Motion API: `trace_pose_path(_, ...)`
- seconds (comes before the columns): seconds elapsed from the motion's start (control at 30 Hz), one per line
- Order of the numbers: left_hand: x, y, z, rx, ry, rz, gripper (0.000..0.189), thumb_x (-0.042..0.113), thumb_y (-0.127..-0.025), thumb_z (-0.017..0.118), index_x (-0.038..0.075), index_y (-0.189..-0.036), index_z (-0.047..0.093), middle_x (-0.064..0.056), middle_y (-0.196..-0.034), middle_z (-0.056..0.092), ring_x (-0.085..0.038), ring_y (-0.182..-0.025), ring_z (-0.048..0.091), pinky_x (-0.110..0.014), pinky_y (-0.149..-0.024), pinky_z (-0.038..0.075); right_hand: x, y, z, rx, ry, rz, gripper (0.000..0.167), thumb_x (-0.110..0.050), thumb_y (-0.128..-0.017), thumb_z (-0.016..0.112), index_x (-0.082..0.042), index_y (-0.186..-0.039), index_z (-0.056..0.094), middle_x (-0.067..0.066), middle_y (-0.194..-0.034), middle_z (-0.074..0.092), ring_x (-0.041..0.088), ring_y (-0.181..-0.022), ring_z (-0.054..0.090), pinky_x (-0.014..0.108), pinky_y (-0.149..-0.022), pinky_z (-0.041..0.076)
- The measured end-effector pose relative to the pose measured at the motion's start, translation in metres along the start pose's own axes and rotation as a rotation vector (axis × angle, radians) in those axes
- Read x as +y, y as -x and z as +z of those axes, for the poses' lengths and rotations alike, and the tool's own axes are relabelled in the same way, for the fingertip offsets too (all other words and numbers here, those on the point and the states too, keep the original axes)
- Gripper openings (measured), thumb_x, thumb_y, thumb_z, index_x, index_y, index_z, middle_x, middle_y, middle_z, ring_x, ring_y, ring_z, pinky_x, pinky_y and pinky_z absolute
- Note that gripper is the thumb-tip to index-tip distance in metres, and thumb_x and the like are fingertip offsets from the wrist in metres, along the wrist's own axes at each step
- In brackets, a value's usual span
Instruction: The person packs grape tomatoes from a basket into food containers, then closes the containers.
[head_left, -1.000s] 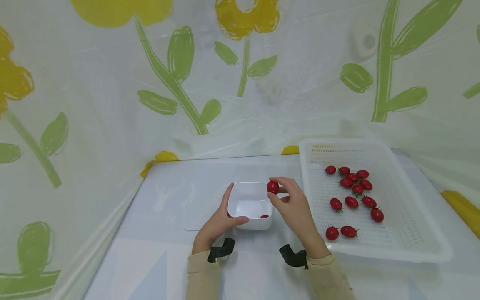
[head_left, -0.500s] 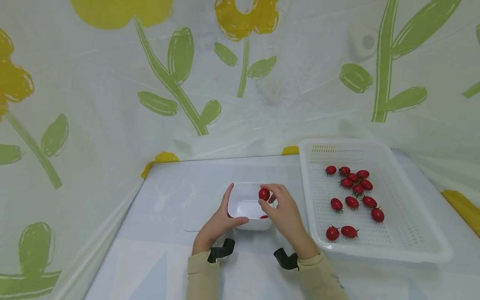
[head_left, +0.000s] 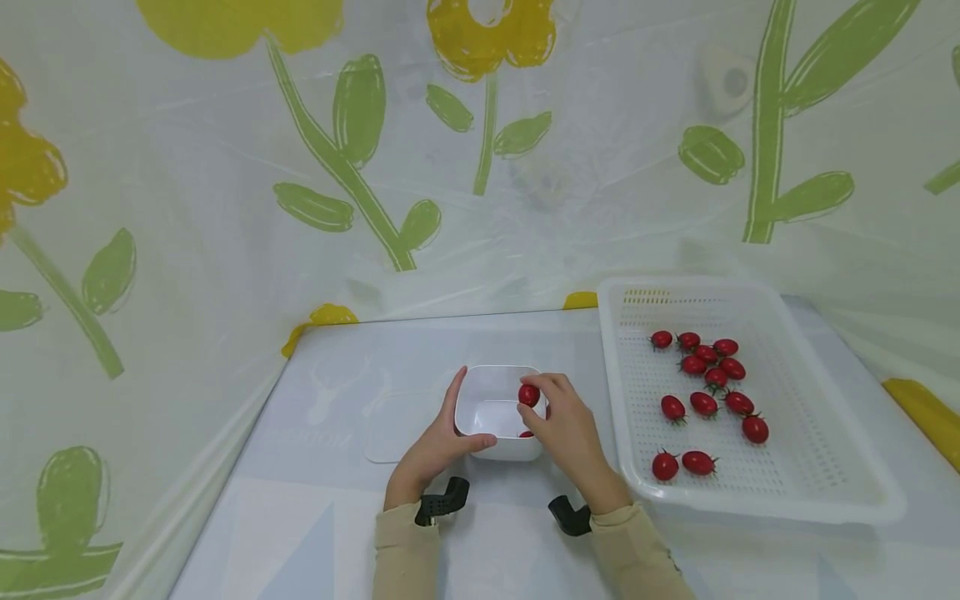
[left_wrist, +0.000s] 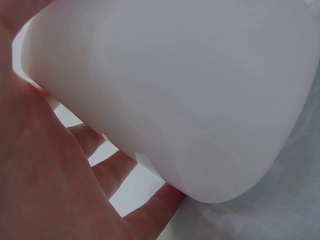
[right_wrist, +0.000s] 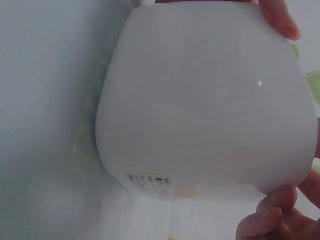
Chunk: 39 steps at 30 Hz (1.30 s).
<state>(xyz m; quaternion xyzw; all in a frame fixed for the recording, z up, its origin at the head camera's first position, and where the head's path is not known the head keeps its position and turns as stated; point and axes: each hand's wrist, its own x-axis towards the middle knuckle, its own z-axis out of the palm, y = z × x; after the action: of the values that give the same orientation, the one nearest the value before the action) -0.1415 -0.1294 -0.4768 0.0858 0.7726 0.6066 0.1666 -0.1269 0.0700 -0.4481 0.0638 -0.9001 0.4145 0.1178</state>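
My left hand (head_left: 437, 443) grips a white square container (head_left: 506, 450), its thumb over the near rim and its fingers along the left side. Between the thumb and fingers of my right hand (head_left: 567, 427), a red cherry tomato (head_left: 528, 394) is pinched over the right part of the opening. Another cherry tomato (head_left: 526, 434) lies inside the container, mostly hidden by the near wall. In the left wrist view, fingers curl under the smooth white container (left_wrist: 175, 100). The right wrist view shows the container's outer wall (right_wrist: 200, 100) with a small printed label (right_wrist: 150, 185).
To the right stands a large white perforated basket (head_left: 802, 458) with several cherry tomatoes (head_left: 703, 405) in it. A faint clear rounded sheet (head_left: 386, 446) lies on the table left of the container. Behind the table hangs a flower-printed curtain (head_left: 600, 233).
My right hand has carried the pinched cherry tomato left and slightly down, from the container's right rim to over its opening. The left hand and container have stayed in place.
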Motion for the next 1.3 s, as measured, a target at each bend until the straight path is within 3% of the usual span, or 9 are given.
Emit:
trace_pose_path(0.07, 0.000, 0.000, 0.000, -0.004, 0.002, 0.007, 0.100, 0.022, -0.073, 0.074, 0.048, -0.137, 0.000, -0.001, -0.136, 0.025, -0.027, -0.108, 0.042, -0.036, -0.083, 0.043, 0.002, 0.000, 0.001, 0.003, 0.020, -0.027, 0.033, -0.019, -0.078, 0.067, -0.019, -0.110, 0.060, -0.001, -0.110, 0.051, 0.013, -0.069, 0.047, 0.023, -0.058, 0.044)
trace_pose_path(0.3, 0.022, 0.009, 0.000, -0.032, 0.007, -0.023, 0.104, 0.026, -0.073, 0.074, 0.037, -0.141, -0.003, -0.005, -0.141, 0.019, -0.033, -0.113, 0.037, -0.037, -0.087, 0.041, 0.005, 0.000, 0.005, -0.013, 0.078, -0.048, 0.036, -0.016, -0.077, 0.068, -0.019, -0.112, 0.060, 0.000, -0.115, 0.049, 0.017, -0.072, 0.054, 0.023, -0.059, 0.047)
trace_pose_path(0.6, -0.003, -0.001, 0.000, -0.008, 0.012, 0.007, 0.099, 0.020, -0.074, 0.073, 0.052, -0.135, 0.001, 0.002, -0.139, 0.023, -0.027, -0.110, 0.042, -0.035, -0.084, 0.043, 0.007, 0.000, 0.007, -0.016, 0.099, -0.078, 0.035, -0.015, -0.077, 0.068, -0.017, -0.111, 0.061, 0.001, -0.117, 0.048, 0.017, -0.067, 0.056, 0.022, -0.054, 0.044)
trace_pose_path(0.8, 0.002, 0.001, -0.001, -0.029, 0.032, 0.021, 0.099, 0.019, -0.075, 0.072, 0.047, -0.137, 0.001, 0.002, -0.142, 0.018, -0.027, -0.118, 0.036, -0.036, -0.088, 0.041, 0.007, 0.001, 0.007, -0.015, 0.103, -0.073, 0.034, -0.017, -0.078, 0.065, -0.018, -0.111, 0.061, -0.001, -0.118, 0.047, 0.008, -0.052, 0.045, 0.020, -0.048, 0.040)
trace_pose_path(1.03, 0.015, 0.010, 0.001, -0.063, 0.053, 0.019, 0.101, 0.023, -0.074, 0.073, 0.037, -0.141, -0.001, -0.006, -0.142, 0.019, -0.031, -0.123, 0.028, -0.038, -0.090, 0.040, 0.009, 0.003, 0.006, 0.047, 0.045, -0.095, 0.028, -0.015, -0.079, 0.063, -0.019, -0.106, 0.063, -0.003, -0.112, 0.052, 0.005, -0.056, 0.042, 0.020, -0.050, 0.039)
trace_pose_path(1.3, -0.001, 0.000, 0.001, 0.006, 0.006, 0.014, 0.097, 0.023, -0.074, 0.073, 0.048, -0.136, 0.003, 0.001, -0.140, 0.023, -0.026, -0.122, 0.029, -0.044, -0.091, 0.039, 0.002, 0.002, -0.001, 0.103, -0.008, -0.144, 0.024, -0.013, -0.082, 0.061, -0.021, -0.104, 0.063, -0.009, -0.099, 0.055, 0.005, -0.054, 0.039, 0.020, -0.047, 0.036)
